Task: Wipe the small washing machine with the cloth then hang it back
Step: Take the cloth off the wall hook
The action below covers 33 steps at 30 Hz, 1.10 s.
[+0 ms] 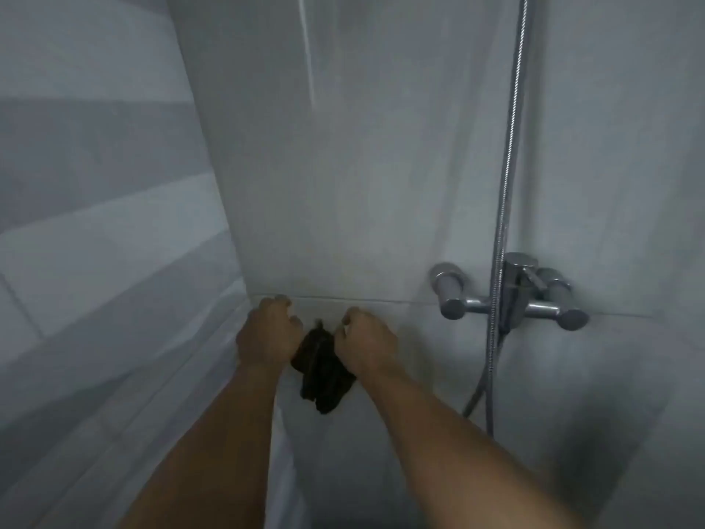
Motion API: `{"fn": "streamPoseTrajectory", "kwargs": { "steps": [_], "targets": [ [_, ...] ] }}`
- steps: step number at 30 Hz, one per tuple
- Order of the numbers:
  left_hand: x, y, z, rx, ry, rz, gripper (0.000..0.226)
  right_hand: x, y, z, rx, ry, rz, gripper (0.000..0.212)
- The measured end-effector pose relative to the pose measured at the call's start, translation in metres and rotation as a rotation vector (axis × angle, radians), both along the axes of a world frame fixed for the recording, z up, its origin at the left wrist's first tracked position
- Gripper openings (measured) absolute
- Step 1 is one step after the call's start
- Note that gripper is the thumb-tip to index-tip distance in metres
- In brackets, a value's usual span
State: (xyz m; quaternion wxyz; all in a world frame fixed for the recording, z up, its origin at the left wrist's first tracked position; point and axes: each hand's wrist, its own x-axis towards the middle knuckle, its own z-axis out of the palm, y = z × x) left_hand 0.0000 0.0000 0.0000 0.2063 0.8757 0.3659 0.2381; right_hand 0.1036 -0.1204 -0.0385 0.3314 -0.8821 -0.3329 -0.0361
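Observation:
A dark, bunched cloth (323, 370) hangs against the pale tiled wall near the corner, its top at a point between my two hands. My left hand (269, 334) is curled at the cloth's upper left edge, fingers bent toward the wall. My right hand (368, 339) grips the cloth's upper right edge with curled fingers. Whatever the cloth hangs from is hidden behind it and my hands. The small washing machine is not in view.
A chrome shower mixer (509, 295) juts from the wall to the right, with a metal hose (507, 166) running up and looping down beside it. A tiled side wall (95, 223) closes in on the left.

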Motion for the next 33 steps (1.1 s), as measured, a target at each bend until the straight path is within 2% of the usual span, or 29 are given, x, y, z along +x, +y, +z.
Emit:
{"fn": "streamPoseTrajectory", "kwargs": {
  "steps": [2, 5, 8, 12, 13, 14, 16, 20, 24, 26, 28, 32, 33],
  "targets": [
    [0.004, 0.007, -0.032, -0.193, 0.023, -0.012, 0.044, 0.001, 0.012, -0.038, 0.01, 0.108, -0.051, 0.023],
    [0.013, 0.012, -0.074, -0.422, -0.035, -0.107, 0.017, -0.005, 0.026, -0.089, 0.136, 0.199, -0.109, 0.02],
    [0.023, 0.016, -0.085, -0.525, -0.121, -0.101, 0.031, -0.006, 0.037, -0.105, 0.285, 0.226, -0.151, 0.023],
    [0.02, 0.009, -0.079, -0.699, -0.248, -0.091, 0.022, -0.006, 0.039, -0.102, 0.262, 0.247, -0.145, 0.003],
    [0.018, 0.008, -0.078, -0.735, -0.245, -0.097, 0.016, -0.005, 0.037, -0.098, 0.27, 0.249, -0.138, 0.01],
    [0.017, 0.006, -0.077, -0.766, -0.23, -0.103, 0.021, -0.006, 0.033, -0.093, 0.278, 0.25, -0.131, 0.015],
    [0.013, 0.002, -0.072, -0.84, -0.225, -0.108, 0.043, -0.006, 0.023, -0.079, 0.308, 0.252, -0.097, 0.02],
    [0.0, -0.021, -0.058, -0.963, -0.227, -0.16, 0.05, -0.01, -0.006, -0.053, 0.387, 0.337, 0.099, 0.017],
    [-0.013, -0.052, -0.061, -1.007, -0.1, -0.248, 0.054, -0.011, -0.045, -0.045, 0.451, 0.53, 0.147, 0.017],
    [-0.018, -0.072, -0.078, -1.031, 0.018, -0.33, 0.053, -0.012, -0.073, -0.055, 0.399, 0.673, 0.164, 0.017],
    [-0.024, -0.097, -0.105, -1.028, 0.134, -0.378, 0.042, -0.017, -0.106, -0.079, 0.317, 0.74, 0.158, 0.019],
    [-0.041, -0.139, -0.203, -0.784, 0.327, -0.392, 0.038, -0.028, -0.177, -0.159, 0.104, 0.774, 0.086, 0.016],
    [-0.043, -0.151, -0.233, -0.723, 0.388, -0.392, 0.03, -0.03, -0.192, -0.184, 0.04, 0.759, 0.072, 0.014]
  ]
}}
